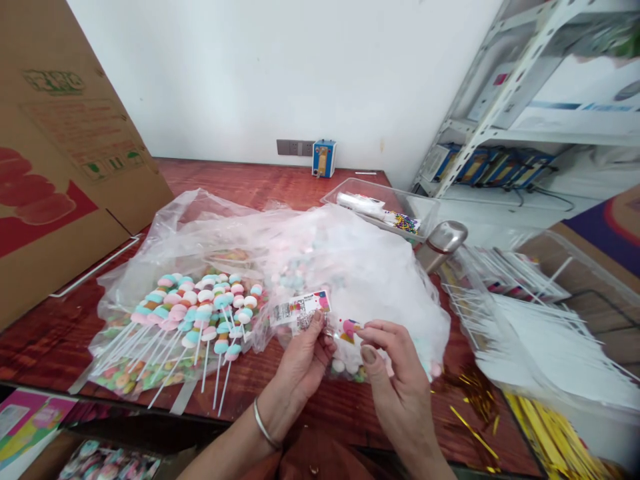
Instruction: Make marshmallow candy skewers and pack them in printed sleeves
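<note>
My left hand is closed, thumb and fingers pinching a small printed label with clear plastic around it. My right hand is beside it, fingers bent, with a gap between thumb and forefinger. Its forefinger tip is close to a small pink and yellow printed piece; I cannot tell whether it touches. Left of my hands, several sticks threaded with pink, blue and white candies lie on a clear plastic bag of ring-shaped candies. A large cloudy plastic bag of pale candies lies behind my hands.
A cardboard box stands at the left. Behind the bags are a clear tray and a steel flask. At right, a clear bin holds white sticks, near gold strips and a metal shelf.
</note>
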Demonstrator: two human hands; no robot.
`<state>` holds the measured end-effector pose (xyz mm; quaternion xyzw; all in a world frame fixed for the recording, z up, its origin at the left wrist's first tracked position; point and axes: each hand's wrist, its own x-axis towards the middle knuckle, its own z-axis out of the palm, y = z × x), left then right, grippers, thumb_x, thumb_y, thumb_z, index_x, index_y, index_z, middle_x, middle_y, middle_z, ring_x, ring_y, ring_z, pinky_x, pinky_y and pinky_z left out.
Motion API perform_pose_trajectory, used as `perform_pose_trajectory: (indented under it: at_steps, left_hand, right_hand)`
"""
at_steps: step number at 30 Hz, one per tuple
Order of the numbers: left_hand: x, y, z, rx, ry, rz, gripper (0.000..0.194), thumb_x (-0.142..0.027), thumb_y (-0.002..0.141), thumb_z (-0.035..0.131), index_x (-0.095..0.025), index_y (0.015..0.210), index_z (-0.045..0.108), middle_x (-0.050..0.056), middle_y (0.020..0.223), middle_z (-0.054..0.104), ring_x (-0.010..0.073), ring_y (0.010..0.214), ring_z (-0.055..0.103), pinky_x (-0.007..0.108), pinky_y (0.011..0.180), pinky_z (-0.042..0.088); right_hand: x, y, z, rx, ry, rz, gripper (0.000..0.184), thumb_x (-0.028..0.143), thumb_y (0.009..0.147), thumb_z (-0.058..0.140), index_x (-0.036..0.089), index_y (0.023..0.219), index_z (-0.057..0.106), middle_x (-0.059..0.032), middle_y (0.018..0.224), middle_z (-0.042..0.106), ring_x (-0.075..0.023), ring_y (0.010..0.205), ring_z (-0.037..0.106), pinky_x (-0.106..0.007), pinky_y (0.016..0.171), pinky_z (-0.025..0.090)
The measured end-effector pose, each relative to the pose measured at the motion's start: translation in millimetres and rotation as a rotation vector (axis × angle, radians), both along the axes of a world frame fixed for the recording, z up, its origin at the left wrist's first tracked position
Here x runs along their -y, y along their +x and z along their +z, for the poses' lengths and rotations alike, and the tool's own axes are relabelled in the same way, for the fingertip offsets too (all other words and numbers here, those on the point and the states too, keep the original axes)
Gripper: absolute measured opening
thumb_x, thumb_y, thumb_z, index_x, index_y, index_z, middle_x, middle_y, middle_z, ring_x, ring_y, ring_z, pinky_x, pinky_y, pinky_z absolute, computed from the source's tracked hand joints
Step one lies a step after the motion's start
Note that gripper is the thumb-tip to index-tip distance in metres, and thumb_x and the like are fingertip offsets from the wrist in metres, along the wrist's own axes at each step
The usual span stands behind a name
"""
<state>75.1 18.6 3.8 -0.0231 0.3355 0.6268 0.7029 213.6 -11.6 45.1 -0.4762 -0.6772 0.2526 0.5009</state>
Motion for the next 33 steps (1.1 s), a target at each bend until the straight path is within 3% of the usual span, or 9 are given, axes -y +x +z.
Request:
perform_pose_trajectory:
  at_steps: [8, 11, 13, 18, 23, 26, 30, 33]
  left_hand:
    - [-0.3, -2.1, 7.3, -0.12, -0.013, 0.038, 0.034, -0.023, 0.06, 0.088, -0.012, 0.077, 0.061, -0.004, 0.065, 0.062, 0.0034, 0.046, 0.051, 0.015, 0.044, 0.046]
    - [-0.4, -1.9, 8.1, -0.185, 0.019, 0.04, 0.038, -0.028, 0.058, 0.089, -0.013, 0.077, 0.061, -0.004, 0.065, 0.061, 0.0041, 0.047, 0.052, 0.015, 0.045, 0.046]
    - [0.8, -1.4, 8.7, -0.211, 0.055, 0.016, 0.038, -0.031, 0.06, 0.088, -0.013, 0.077, 0.06, -0.004, 0.064, 0.06, 0.0045, 0.049, 0.052, 0.015, 0.046, 0.045]
    - [3.4, -2.5, 12.2, -0.218, 0.134, -0.073, 0.032, -0.031, 0.066, 0.084, -0.013, 0.079, 0.062, -0.002, 0.066, 0.061, 0.0066, 0.054, 0.055, 0.017, 0.05, 0.045]
    - [-1.3, -7.5, 8.7, -0.188, 0.084, 0.034, 0.037, -0.02, 0.056, 0.089, -0.014, 0.081, 0.062, -0.002, 0.075, 0.064, 0.0081, 0.063, 0.059, 0.019, 0.06, 0.051]
    - [-1.7, -8.1, 5.2, -0.158, 0.044, 0.05, 0.037, -0.021, 0.056, 0.089, -0.015, 0.08, 0.062, -0.004, 0.071, 0.062, 0.0055, 0.056, 0.055, 0.016, 0.051, 0.045]
    - [3.1, -5.7, 8.3, -0.163, 0.078, -0.115, 0.037, -0.029, 0.064, 0.086, -0.014, 0.091, 0.065, 0.0, 0.077, 0.063, 0.0082, 0.06, 0.057, 0.018, 0.05, 0.045]
    - [6.1, -3.5, 11.6, -0.184, 0.105, -0.199, 0.034, -0.026, 0.061, 0.088, -0.013, 0.082, 0.064, -0.003, 0.068, 0.059, 0.0071, 0.056, 0.054, 0.018, 0.05, 0.045]
  right_hand:
    - [-2.2, -3.1, -6.5, 0.007, -0.023, 0.026, 0.021, 0.027, 0.094, 0.054, 0.025, 0.114, 0.061, -0.0077, 0.114, 0.059, -0.0211, 0.104, 0.058, -0.034, 0.085, 0.052]
    - [-3.2, -4.6, -9.0, 0.043, -0.047, 0.058, 0.015, 0.026, 0.093, 0.056, 0.025, 0.105, 0.064, -0.0076, 0.115, 0.059, -0.0211, 0.106, 0.058, -0.034, 0.087, 0.052]
    - [-4.5, -6.8, -10.9, 0.083, -0.064, 0.07, 0.012, 0.027, 0.092, 0.058, 0.023, 0.101, 0.066, -0.0087, 0.119, 0.059, -0.0228, 0.112, 0.057, -0.037, 0.094, 0.05]
    - [-7.0, -10.4, -15.4, 0.075, -0.128, 0.186, 0.026, 0.022, 0.096, 0.047, 0.024, 0.116, 0.065, -0.0088, 0.131, 0.058, -0.0204, 0.119, 0.056, -0.036, 0.1, 0.048]
    - [-6.9, -6.7, -20.3, 0.112, -0.098, 0.161, 0.025, 0.021, 0.096, 0.046, 0.022, 0.106, 0.069, -0.0097, 0.125, 0.063, -0.0211, 0.113, 0.061, -0.038, 0.097, 0.05]
    - [-7.0, -3.7, -21.5, 0.103, -0.091, 0.126, 0.022, 0.023, 0.096, 0.048, 0.021, 0.101, 0.07, -0.0097, 0.118, 0.066, -0.0216, 0.107, 0.063, -0.037, 0.093, 0.051]
    - [-7.6, -0.8, -21.6, 0.059, -0.123, 0.099, 0.021, 0.025, 0.096, 0.05, 0.021, 0.092, 0.07, -0.0104, 0.118, 0.066, -0.0216, 0.106, 0.063, -0.036, 0.091, 0.052]
    - [-6.7, -2.2, -23.6, 0.015, -0.144, 0.114, 0.019, 0.025, 0.095, 0.052, 0.022, 0.091, 0.07, -0.0105, 0.127, 0.063, -0.0218, 0.114, 0.061, -0.036, 0.097, 0.049]
